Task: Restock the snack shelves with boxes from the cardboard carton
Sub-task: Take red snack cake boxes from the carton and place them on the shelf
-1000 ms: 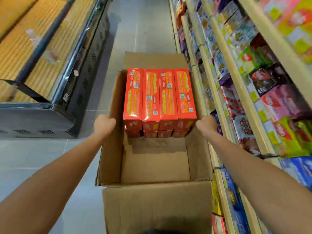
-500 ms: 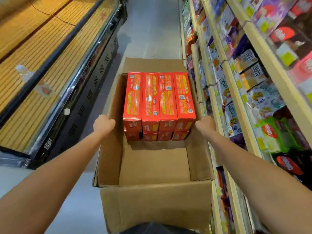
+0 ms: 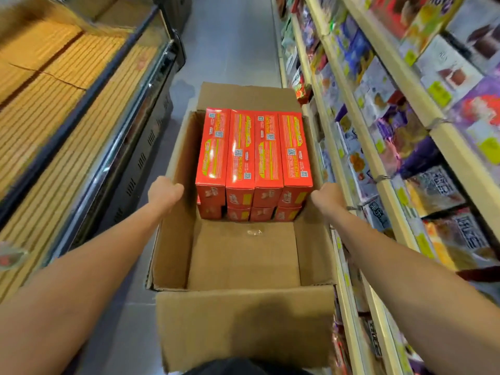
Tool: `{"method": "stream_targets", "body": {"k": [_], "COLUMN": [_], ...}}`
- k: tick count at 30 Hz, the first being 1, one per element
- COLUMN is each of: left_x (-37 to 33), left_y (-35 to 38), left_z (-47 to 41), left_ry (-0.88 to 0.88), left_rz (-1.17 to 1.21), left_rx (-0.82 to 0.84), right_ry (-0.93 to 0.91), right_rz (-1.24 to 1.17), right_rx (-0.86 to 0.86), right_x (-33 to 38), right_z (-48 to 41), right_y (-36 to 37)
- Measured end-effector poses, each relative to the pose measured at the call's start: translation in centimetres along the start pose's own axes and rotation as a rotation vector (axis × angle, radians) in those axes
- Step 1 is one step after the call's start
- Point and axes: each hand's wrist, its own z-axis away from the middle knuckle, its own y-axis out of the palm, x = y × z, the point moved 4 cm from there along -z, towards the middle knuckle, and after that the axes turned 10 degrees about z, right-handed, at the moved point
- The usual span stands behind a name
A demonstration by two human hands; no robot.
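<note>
An open cardboard carton (image 3: 243, 315) is held out in front of me over the aisle floor. Several red snack boxes (image 3: 254, 155) stand packed in two layers in its far half; the near half shows bare cardboard. My left hand (image 3: 164, 191) grips the carton's left wall, fingers curled over the rim. My right hand (image 3: 327, 197) grips the right wall the same way. The snack shelves (image 3: 384, 147) run along my right, full of packets and boxes.
A glass-topped chest freezer (image 3: 89, 123) lines the left side of the aisle. Grey tiled floor (image 3: 232, 44) stretches ahead between freezer and shelves. The carton's right side sits close to the shelf edges.
The carton and both hands keep the same grip. The shelves and freezer have slid past, so I have moved forward along the aisle with the carton.
</note>
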Motion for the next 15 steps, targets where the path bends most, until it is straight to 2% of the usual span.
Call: {"method": "stream_targets", "body": {"k": [7, 11, 15], "left_x": [-7.9, -12.5, -18.7], "left_y": [4.3, 7.8, 11.7], "left_z": [-14.8, -23.9, -33.1], "left_ry": [-0.018, 0.0, -0.005], "left_rz": [-0.005, -0.021, -0.049], "left_rx": [0.017, 0.036, 0.046], "right_ry": [0.015, -0.036, -0.011], "right_rz": [-0.06, 0.018, 0.018], "right_rx": [-0.027, -0.025, -0.011], "right_x": [7.3, 11.0, 15.1], "right_z": [-15.8, -26.1, -37.2], "right_y": [-0.2, -0.2, -0.6]}}
